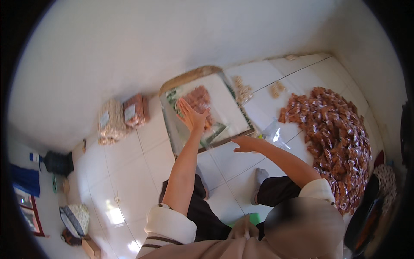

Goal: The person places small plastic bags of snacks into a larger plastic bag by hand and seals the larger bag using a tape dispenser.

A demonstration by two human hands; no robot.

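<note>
A clear plastic bag of reddish-brown pieces [199, 98] lies on a low, wood-edged table [230, 110] with a white top. My left hand [192, 115] rests over the bag's left side, fingers stretched out and pressed against it. By the table's near right corner, my right hand [248, 144] hangs with its fingers loosely extended to the left, and nothing shows in it. Just beyond my right wrist, an empty-looking clear plastic bag [274, 134] lies on the tiles.
A large heap of small clear-wrapped reddish-brown packets [332, 138] spreads over the floor at right. Small pale packets [243, 90] lie beside the table. Two bulky filled bags, one pale [112, 121] and one reddish [136, 111], stand by the wall at left.
</note>
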